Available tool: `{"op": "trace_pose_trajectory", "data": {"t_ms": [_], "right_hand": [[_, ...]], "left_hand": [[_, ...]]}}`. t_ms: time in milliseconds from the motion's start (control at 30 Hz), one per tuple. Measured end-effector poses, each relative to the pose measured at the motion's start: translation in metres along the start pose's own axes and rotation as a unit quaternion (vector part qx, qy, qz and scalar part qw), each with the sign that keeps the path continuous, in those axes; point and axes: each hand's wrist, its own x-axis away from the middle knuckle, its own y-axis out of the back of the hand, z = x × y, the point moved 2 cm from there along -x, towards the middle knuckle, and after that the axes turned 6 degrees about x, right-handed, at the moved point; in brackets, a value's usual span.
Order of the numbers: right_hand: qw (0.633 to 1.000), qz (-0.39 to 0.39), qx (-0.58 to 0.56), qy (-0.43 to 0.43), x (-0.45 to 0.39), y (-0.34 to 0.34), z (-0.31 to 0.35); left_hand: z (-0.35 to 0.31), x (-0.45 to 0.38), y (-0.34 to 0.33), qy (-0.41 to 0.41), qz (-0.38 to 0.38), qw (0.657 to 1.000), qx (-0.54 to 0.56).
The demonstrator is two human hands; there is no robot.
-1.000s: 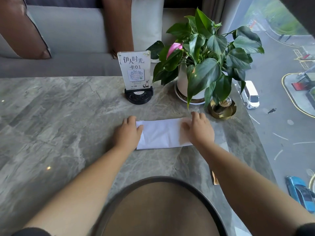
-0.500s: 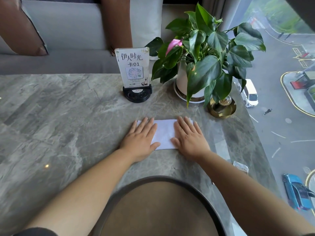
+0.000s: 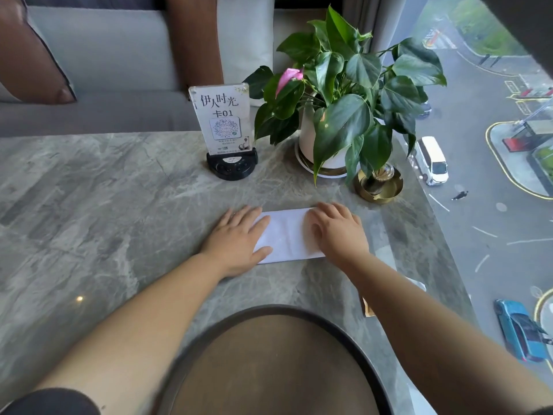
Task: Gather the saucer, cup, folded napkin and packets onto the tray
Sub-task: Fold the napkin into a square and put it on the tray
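Observation:
A white folded napkin lies flat on the grey marble table, beyond the round brown tray with its dark rim. My left hand rests palm down on the napkin's left end, fingers spread. My right hand presses flat on its right end. Packets peek out beside my right forearm near the table's right edge, mostly hidden. No saucer or cup is in view.
A table sign on a black base stands behind the napkin. A potted plant with a pink flower and a gold ashtray sit at the back right. The table's right edge borders a window; a sofa lies beyond.
Both hands went from the ends of the longer napkin to the middle, leaving it shorter, then spread slightly apart and now press flat on its two ends.

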Motion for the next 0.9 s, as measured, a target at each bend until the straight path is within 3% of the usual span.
{"op": "trace_pose_trajectory", "data": {"t_ms": [200,300,400,467,667,800,900], "right_hand": [[1.000,0.005,0.004,-0.015,0.010,-0.002,-0.009],[0.985,0.013,-0.073,-0.158,0.015,0.006,-0.012],[0.936,0.108,-0.174,-0.285,0.016,0.012,-0.016],[0.901,0.157,-0.250,-0.318,0.016,0.015,-0.017],[0.768,0.196,-0.475,-0.382,0.015,0.019,-0.020],[0.792,0.186,-0.478,-0.330,0.017,0.022,-0.025],[0.834,0.152,-0.446,-0.287,0.019,0.025,-0.034]], "left_hand": [[-0.004,-0.002,0.010,0.004,-0.028,0.999,-0.023],[-0.010,0.001,0.008,0.008,-0.027,0.999,-0.041],[-0.016,0.008,0.004,0.018,-0.037,0.998,-0.057],[-0.020,0.010,0.003,0.023,-0.045,0.996,-0.069],[-0.024,0.012,0.005,0.030,-0.032,0.997,-0.070],[-0.032,0.014,0.006,0.022,-0.024,0.998,-0.058],[-0.046,0.010,0.009,-0.056,-0.016,0.996,-0.074]]}}
